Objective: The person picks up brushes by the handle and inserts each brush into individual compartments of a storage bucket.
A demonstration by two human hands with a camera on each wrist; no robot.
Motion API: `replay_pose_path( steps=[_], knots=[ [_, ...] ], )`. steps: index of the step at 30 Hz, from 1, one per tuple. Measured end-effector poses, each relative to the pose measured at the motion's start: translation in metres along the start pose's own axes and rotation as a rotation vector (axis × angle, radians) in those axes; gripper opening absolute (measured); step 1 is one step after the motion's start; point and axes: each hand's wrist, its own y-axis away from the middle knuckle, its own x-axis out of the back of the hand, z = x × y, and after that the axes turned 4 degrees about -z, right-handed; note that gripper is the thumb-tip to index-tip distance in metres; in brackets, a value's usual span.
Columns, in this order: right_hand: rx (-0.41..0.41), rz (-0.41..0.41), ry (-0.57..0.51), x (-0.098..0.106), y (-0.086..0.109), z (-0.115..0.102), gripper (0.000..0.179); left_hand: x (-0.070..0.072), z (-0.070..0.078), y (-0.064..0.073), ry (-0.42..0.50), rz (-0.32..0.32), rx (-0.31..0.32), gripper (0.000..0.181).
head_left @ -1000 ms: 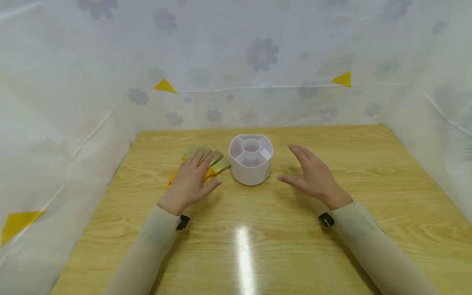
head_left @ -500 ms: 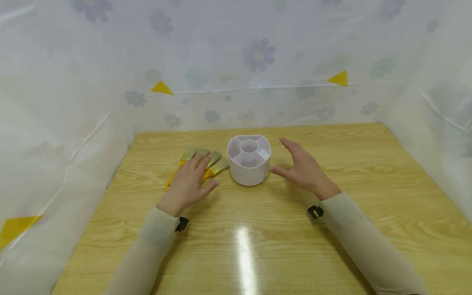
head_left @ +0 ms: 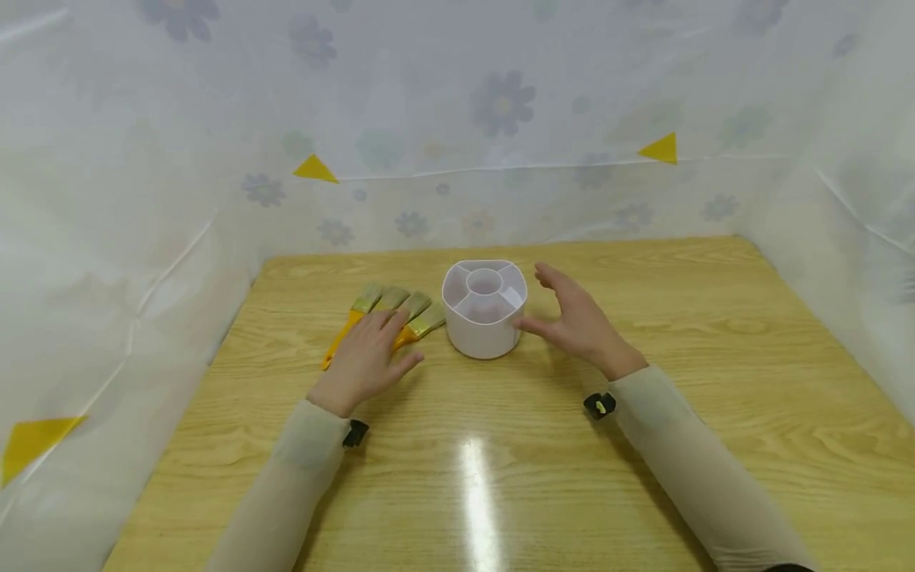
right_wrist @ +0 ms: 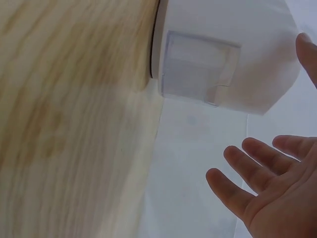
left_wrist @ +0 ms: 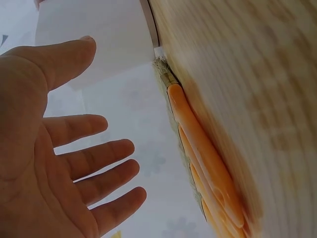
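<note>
White divided container (head_left: 480,340), with four paintbrushes (head_left: 415,303)

Container: one, round-bodied, upright on the wooden table (head_left: 550,485), between the two hands. It lies just beside the right thumb and farther off from the left fingertips. Interior: one round central cup (head_left: 484,283) ringed by four compartments; pale inner walls and dividers show in the openings. A clear pocket (right_wrist: 195,69) is fixed to the outer wall, on the side toward the right fingers; the white wall shows through it.

Right hand (head_left: 588,324): thumb and fingers spread, thumb tip at the container's wall. Whether it touches cannot be told.

Left hand (head_left: 363,356): fingers straight and apart, thumb held out toward the container's side. It is over the brushes, with a gap between palm and handles in the left wrist view.

Brushes: orange handles, pale bristles, laid in a fan on the table. Handles run beneath the left fingers, which partly hide them; bristles show beyond the fingertips. The brush nearest the container has its bristles close to the wall; contact cannot be told.

Surround: flowered sheeting (head_left: 503,103) beyond the fingertips of both hands.
</note>
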Motion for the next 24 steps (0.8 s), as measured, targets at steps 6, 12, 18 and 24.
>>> replay_pose_path(
  steps=[6,12,18,24],
  knots=[
    [0.016,-0.034,-0.047,0.001,-0.006,-0.002,0.103,-0.001,0.0,-0.001,0.011,-0.044,0.03,0.066],
    [0.033,-0.059,-0.061,0.0,-0.01,-0.005,0.103,-0.002,-0.002,0.0,0.001,-0.075,0.05,0.068],
    [0.054,-0.074,-0.107,-0.003,-0.013,-0.006,0.1,-0.004,-0.003,-0.001,0.01,-0.073,0.06,0.066],
    [0.053,-0.076,-0.117,-0.004,-0.013,-0.007,0.101,-0.008,-0.006,-0.002,0.018,-0.038,0.069,0.059]
  ],
)
